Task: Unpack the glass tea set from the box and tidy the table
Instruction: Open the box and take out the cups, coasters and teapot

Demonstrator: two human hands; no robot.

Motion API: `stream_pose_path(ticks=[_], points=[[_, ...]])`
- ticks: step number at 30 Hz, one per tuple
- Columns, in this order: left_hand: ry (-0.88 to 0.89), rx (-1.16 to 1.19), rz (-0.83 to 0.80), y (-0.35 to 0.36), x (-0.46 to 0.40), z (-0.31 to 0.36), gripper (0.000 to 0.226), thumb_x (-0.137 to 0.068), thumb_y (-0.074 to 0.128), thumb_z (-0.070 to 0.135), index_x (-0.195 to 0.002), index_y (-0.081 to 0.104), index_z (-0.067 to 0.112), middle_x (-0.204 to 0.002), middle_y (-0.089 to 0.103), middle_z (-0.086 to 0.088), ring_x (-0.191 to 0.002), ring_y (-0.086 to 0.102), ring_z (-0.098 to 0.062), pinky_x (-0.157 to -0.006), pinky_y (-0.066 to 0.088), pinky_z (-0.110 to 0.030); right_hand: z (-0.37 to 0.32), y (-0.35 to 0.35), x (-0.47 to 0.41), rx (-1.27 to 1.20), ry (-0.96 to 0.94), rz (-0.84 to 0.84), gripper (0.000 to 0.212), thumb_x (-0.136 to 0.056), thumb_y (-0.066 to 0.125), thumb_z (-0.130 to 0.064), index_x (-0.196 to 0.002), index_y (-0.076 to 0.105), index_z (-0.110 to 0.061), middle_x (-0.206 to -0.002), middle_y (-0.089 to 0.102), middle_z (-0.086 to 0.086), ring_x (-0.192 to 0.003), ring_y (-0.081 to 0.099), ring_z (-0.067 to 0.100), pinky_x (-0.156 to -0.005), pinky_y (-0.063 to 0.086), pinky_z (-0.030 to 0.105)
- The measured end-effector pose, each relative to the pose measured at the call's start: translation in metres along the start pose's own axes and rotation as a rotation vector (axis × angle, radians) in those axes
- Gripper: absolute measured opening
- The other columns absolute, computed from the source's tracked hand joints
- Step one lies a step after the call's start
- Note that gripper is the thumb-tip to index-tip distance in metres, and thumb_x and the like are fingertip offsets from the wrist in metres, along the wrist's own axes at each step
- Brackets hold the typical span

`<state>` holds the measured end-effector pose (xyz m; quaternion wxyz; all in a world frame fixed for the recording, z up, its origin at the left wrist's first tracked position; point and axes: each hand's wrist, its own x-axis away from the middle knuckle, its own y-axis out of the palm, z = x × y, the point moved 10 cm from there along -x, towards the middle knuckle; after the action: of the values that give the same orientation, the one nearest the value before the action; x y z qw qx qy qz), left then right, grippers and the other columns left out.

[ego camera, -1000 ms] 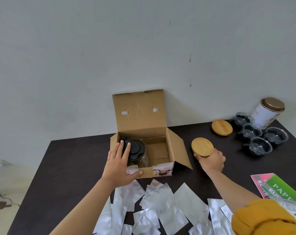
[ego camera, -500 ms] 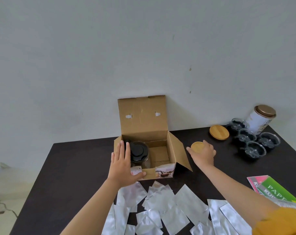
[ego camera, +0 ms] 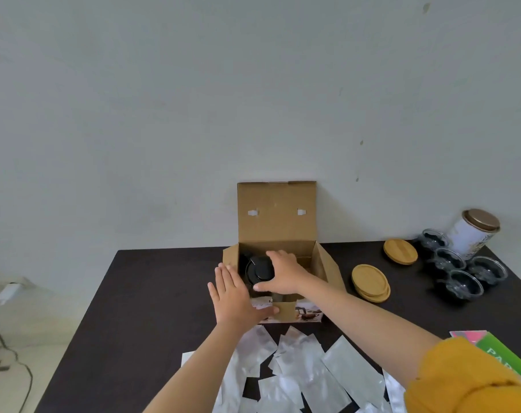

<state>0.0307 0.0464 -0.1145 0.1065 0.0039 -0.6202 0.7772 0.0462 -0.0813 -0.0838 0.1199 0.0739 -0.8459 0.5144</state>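
Across the lower half of the frame runs a dark, matte bench (ego camera: 152, 293), pushed against a plain pale wall (ego camera: 193, 99) with a few small dark marks at upper right. At far left, beyond the bench edge, a light floor (ego camera: 20, 338) shows with a thin dark cable (ego camera: 3, 344) trailing over it.

Centre frame, the cardboard box (ego camera: 277, 222) stands open, lid flap upright against the wall, side flaps splayed. Inside, on its left side, sits the glass teapot (ego camera: 259, 271) with a black lid. The right hand (ego camera: 283, 272) reaches into the box, fingers and thumb curled round that lid from the right. The left hand (ego camera: 238, 296) lies flat with straight fingers against the box's near left corner, thumb along the printed front panel; the print there is too small to read.

Right of the box, a stack of round wooden coasters (ego camera: 371, 283) lies on the bench, and another wooden disc (ego camera: 400, 251) sits further back. At far right, four small glass cups (ego camera: 462, 272) cluster together, just in front of a white tin (ego camera: 471, 234) with a brown lid; its label is unreadable.

Along the bottom, silver foil pouches (ego camera: 298, 368) are scattered loosely, overlapping. At lower right, a yellow sleeve (ego camera: 462, 380) partly covers a green booklet (ego camera: 503, 356) showing the letters "PAP", with a pink sheet (ego camera: 468, 335) beneath it.
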Motion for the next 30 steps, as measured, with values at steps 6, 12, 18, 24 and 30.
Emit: stream_pose_path(ticks=[6,12,18,24,30], points=[[0.026,-0.012,-0.012,0.001,-0.004,0.0,0.143,-0.055,0.052,0.089,-0.146,-0.018,0.002,-0.157,-0.013,-0.015,-0.144,-0.016,-0.031,-0.115,-0.004,-0.047,-0.006,0.011,-0.013,0.126,0.033,0.01,0.091,-0.069,0.079,-0.045,-0.14,0.032,-0.012,-0.138,0.034,0.01,-0.124,0.039,0.03,-0.096,0.047,0.04],[0.034,-0.079,-0.024,-0.001,-0.002,0.001,0.137,-0.058,0.044,0.091,-0.146,-0.02,0.008,-0.157,-0.015,-0.017,-0.143,-0.018,-0.034,-0.115,-0.005,-0.048,-0.001,-0.007,-0.007,0.025,0.043,0.11,0.094,-0.064,0.08,-0.038,-0.141,0.032,-0.013,-0.14,0.035,0.009,-0.126,0.037,0.028,-0.094,0.048,0.037],[0.025,-0.089,-0.008,-0.005,-0.004,-0.005,0.139,-0.056,0.041,0.093,-0.147,-0.016,0.005,-0.157,-0.01,-0.018,-0.144,-0.015,-0.035,-0.116,-0.003,-0.047,-0.003,-0.077,0.018,-0.097,-0.03,0.164,0.105,-0.058,0.083,-0.04,-0.144,0.028,-0.016,-0.135,0.035,0.005,-0.124,0.04,0.025,-0.102,0.043,0.042],[0.001,-0.14,0.009,-0.015,-0.012,-0.03,0.14,-0.054,0.038,0.095,-0.147,-0.014,0.004,-0.157,-0.006,-0.018,-0.144,-0.01,-0.035,-0.116,0.0,-0.048,0.044,-0.147,0.052,-0.209,0.056,0.339,0.105,-0.049,0.082,-0.034,-0.14,0.033,-0.019,-0.13,0.032,0.003,-0.119,0.04,0.022,-0.103,0.041,0.039],[-0.051,-0.217,0.0,-0.032,-0.025,-0.068,0.142,-0.052,0.038,0.097,-0.148,-0.01,0.003,-0.158,-0.006,-0.017,-0.145,-0.01,-0.034,-0.115,-0.001,-0.05,0.11,-0.167,0.054,-0.138,0.279,0.403,0.104,-0.061,0.083,-0.024,-0.146,0.024,-0.015,-0.14,0.025,0.013,-0.13,0.029,0.035,-0.104,0.035,0.042]])
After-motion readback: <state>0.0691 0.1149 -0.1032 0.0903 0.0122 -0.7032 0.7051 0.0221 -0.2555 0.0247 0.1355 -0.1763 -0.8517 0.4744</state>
